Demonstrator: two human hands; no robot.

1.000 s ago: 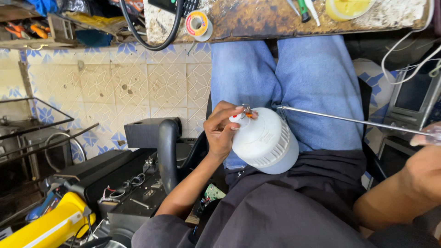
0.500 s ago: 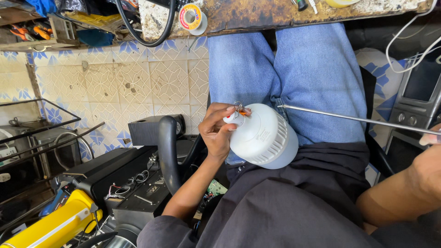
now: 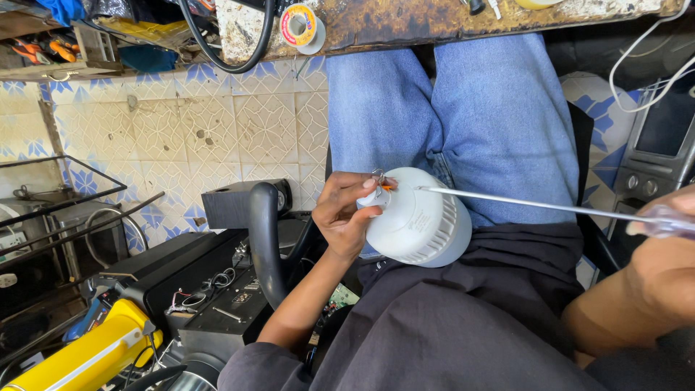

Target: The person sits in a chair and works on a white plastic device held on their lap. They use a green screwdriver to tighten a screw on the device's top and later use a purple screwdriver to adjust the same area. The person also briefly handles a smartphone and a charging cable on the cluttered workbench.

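Floor: patterned tiles (image 3: 217,137), under a scuffed worktop (image 3: 405,22) edge carrying a solder spool (image 3: 299,24)
Left hand (image 3: 346,213): fingers curled tight around the neck of a white bulb housing (image 3: 420,221) over the lap
Right hand (image 3: 662,253): closed around a clear-handled screwdriver (image 3: 550,208), tip at the bulb's neck
Yellow torch (image 3: 87,355): lower left, among black equipment

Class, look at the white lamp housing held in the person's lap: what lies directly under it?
Under the white lamp housing lie blue jeans and dark cloth. The left hand grips its narrow end; the screwdriver shaft crosses above it. Whatever is beneath its underside is covered.
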